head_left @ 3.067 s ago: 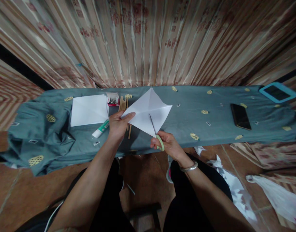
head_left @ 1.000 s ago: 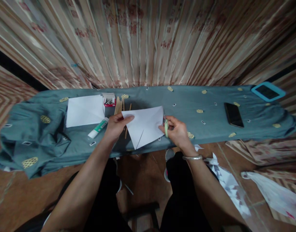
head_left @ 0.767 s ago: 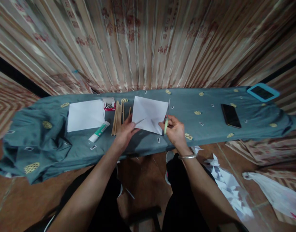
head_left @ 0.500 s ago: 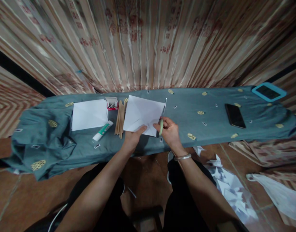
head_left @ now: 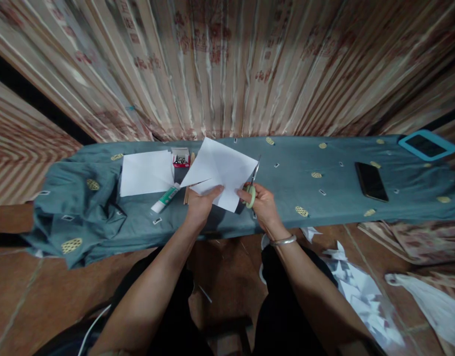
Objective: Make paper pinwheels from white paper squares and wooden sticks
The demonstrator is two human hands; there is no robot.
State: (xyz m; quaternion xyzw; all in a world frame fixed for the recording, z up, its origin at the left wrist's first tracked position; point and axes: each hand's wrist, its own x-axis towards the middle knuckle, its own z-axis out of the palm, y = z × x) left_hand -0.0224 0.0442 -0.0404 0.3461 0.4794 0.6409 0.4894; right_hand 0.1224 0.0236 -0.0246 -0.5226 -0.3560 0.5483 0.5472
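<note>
Head view: the left hand pinches the near edge of a creased white paper sheet, lifted just above the cloth-covered surface, its grip closed on the sheet with thumb on top. The right hand is closed around green-handled scissors at the sheet's right edge; how far the blades are parted is hard to make out. The sheet hides most of the wooden sticks beside the glue tube, and a staple box sits by a second sheet.

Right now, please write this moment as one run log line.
left hand: holds paper | right hand: holds scissors at paper edge | glue, sticks on cloth
</note>
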